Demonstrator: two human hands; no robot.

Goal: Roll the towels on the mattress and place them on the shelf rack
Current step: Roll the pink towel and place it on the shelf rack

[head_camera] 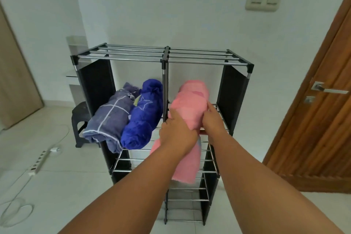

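Observation:
A black and metal shelf rack (193,58) stands against the wall ahead of me. On its second tier, left bay, lie a rolled grey towel (109,119) and a rolled blue towel (144,116) side by side. In the right bay lies a pink towel (190,104), its rolled part on the bars and a loose end hanging down over the front edge. My left hand (177,135) grips the pink towel at the shelf's front edge. My right hand (212,119) holds its right side. The mattress is out of view.
A brown wooden door (322,119) with a metal handle stands just right of the rack. A dark plastic stool (80,119) sits left of the rack. A white power strip (38,161) and cables lie on the tiled floor at the left.

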